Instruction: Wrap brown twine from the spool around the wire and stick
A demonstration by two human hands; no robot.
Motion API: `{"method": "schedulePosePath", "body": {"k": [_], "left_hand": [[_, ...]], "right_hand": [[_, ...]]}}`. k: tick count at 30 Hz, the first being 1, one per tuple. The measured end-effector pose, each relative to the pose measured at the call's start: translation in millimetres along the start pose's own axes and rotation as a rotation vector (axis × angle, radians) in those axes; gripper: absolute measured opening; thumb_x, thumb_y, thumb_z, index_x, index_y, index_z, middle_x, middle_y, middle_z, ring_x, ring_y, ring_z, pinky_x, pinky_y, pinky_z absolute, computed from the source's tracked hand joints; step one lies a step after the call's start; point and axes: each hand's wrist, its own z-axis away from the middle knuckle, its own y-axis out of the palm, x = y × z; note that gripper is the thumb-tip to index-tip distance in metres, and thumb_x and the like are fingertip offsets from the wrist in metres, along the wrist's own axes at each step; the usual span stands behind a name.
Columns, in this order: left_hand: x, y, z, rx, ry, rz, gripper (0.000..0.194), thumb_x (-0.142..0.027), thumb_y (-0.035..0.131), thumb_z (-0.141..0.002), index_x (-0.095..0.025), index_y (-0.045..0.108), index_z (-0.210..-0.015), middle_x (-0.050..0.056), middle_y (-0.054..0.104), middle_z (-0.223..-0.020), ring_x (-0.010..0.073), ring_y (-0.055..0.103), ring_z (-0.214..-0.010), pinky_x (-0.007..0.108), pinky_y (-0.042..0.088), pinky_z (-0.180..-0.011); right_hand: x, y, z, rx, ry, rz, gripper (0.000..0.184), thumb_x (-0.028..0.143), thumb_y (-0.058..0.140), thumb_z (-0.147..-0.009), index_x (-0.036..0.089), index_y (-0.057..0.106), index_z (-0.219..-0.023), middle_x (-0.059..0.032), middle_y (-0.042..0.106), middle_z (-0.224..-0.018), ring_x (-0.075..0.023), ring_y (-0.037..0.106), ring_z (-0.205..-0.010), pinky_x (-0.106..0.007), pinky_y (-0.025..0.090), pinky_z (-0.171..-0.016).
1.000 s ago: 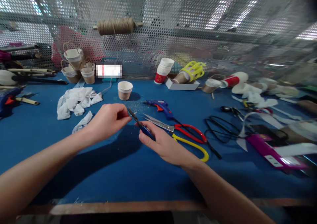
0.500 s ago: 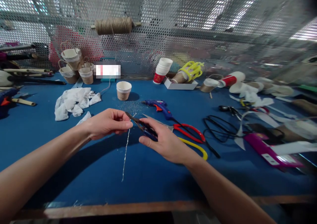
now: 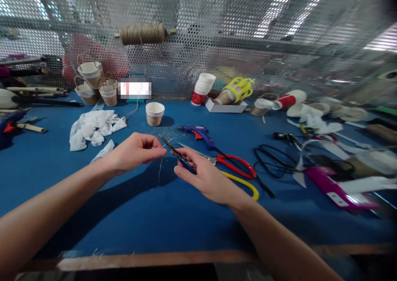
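Observation:
My left hand (image 3: 136, 152) is closed in a pinch at the middle of the table, with a thin shiny strand (image 3: 160, 167) at its fingertips. The strand hangs down, faint and blurred; it may be wire or clear thread. My right hand (image 3: 211, 177) is wrapped round dark blue-handled pliers (image 3: 174, 152). Their dark jaws point up and left, just beside my left fingertips and close to the strand's top end. Beyond the hands, a small burlap-covered cup (image 3: 154, 118) with a white lining stands upright.
A blue glue gun (image 3: 198, 133) and large scissors with red and yellow handles (image 3: 237, 165) lie by my right hand. White crumpled pieces (image 3: 89, 128) lie left. A paper cup stack (image 3: 204, 90) stands behind; a purple glue gun (image 3: 338, 186) lies right.
The long twisted strand below my left hand now looks shorter and thinner. The plier jaws have swung slightly and both hands have stayed nearly in place.

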Motion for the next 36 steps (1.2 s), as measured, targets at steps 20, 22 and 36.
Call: {"method": "schedulePosePath", "body": {"k": [20,22,36], "left_hand": [[10,-0.8,-4,0.075,-0.004,0.183,0.026,-0.03,0.058,-0.071,-0.014,0.044,-0.057,-0.007,0.038,-0.047,0.0038,0.029,-0.042,0.019,0.023,-0.043],[7,2.0,-2,-0.057,0.109,-0.171,0.021,-0.027,0.055,-0.073,-0.014,0.048,-0.058,-0.005,0.042,-0.05,0.0058,0.034,-0.046,0.019,0.026,-0.045],[-11,-10.1,0,0.193,-0.079,0.35,0.019,-0.029,0.06,-0.069,-0.013,0.053,-0.062,-0.006,0.043,-0.045,0.0028,0.029,-0.038,0.019,0.023,-0.041]], "right_hand": [[2,-3,-1,0.027,-0.011,0.099,0.037,0.041,0.053,-0.078,0.021,0.049,-0.109,-0.0052,0.06,-0.1,-0.0212,0.056,-0.093,-0.035,0.045,-0.08],[2,-1,-2,0.018,0.028,0.086,0.035,0.041,0.051,-0.079,0.02,0.051,-0.107,-0.0049,0.06,-0.098,-0.0211,0.056,-0.092,-0.036,0.045,-0.08],[8,-10,0,0.082,-0.063,-0.07,0.045,0.039,0.051,-0.079,0.02,0.041,-0.118,-0.0081,0.055,-0.11,-0.0195,0.055,-0.095,-0.035,0.045,-0.083]]}}
